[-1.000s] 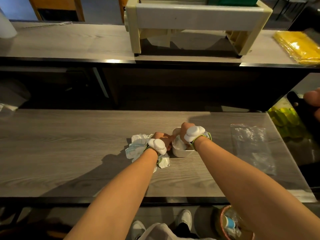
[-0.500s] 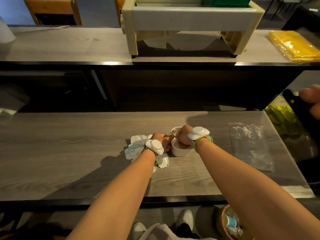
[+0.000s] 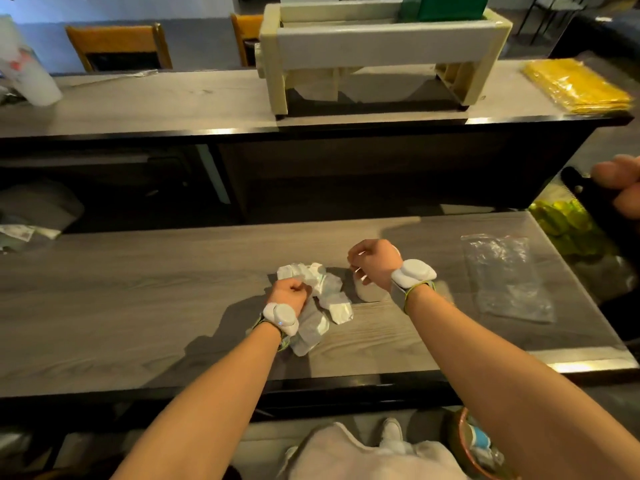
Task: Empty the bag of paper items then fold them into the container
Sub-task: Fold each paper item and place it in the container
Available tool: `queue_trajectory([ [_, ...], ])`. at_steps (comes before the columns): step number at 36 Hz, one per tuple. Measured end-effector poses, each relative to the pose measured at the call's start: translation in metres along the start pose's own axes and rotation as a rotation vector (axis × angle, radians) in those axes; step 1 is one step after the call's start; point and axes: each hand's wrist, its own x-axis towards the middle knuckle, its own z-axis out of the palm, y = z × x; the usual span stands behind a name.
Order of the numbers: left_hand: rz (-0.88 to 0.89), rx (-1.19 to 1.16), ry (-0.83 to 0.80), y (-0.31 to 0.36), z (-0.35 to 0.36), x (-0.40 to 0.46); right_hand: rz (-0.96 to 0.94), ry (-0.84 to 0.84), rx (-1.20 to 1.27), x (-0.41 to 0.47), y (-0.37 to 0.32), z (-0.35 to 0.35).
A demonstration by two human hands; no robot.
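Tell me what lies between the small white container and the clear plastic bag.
Head view: only the right hand's wrist; otherwise bare tabletop from white container to clear plastic bag.

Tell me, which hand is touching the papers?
The left hand. It rests on the papers, while the right hand is curled above the white container.

cup (image 3: 367,293): mostly behind right hand (image 3: 372,263) | papers (image 3: 320,289): partly under left hand (image 3: 289,294) | bin (image 3: 476,448): cut off by edge
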Motion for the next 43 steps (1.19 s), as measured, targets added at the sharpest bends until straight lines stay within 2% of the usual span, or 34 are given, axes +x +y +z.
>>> queue_trajectory([
  [3,0.017,0.063,0.035,-0.011,-0.015,-0.019,-0.031,-0.027,0.054,-0.01,-0.004,0.015],
  [7,-0.026,0.089,-0.028,-0.03,-0.019,-0.031,-0.08,-0.082,0.052,-0.022,0.001,0.043],
  [10,0.019,0.319,-0.096,-0.04,-0.018,-0.036,-0.04,-0.108,0.008,-0.029,0.011,0.063],
  [13,0.077,0.409,-0.192,-0.045,-0.014,-0.043,0.039,-0.138,-0.059,-0.032,0.032,0.083],
  [16,0.112,0.507,-0.216,-0.046,-0.006,-0.046,0.139,-0.152,-0.117,-0.028,0.064,0.096],
  [20,0.071,0.473,-0.236,-0.044,-0.001,-0.043,0.293,-0.185,-0.068,-0.033,0.092,0.105],
  [24,0.035,0.474,-0.292,-0.041,-0.005,-0.042,0.353,-0.184,0.04,-0.044,0.098,0.102],
  [30,-0.016,0.463,-0.284,-0.043,-0.003,-0.046,0.317,-0.224,0.117,-0.049,0.103,0.097],
  [36,0.026,0.565,-0.248,-0.039,0.004,-0.056,0.293,-0.27,0.131,-0.045,0.108,0.097],
  [40,-0.009,0.603,-0.226,-0.035,0.009,-0.057,0.247,-0.314,0.101,-0.045,0.116,0.093],
  [43,-0.05,0.692,-0.218,-0.03,0.01,-0.055,0.274,-0.334,0.191,-0.042,0.116,0.089],
])
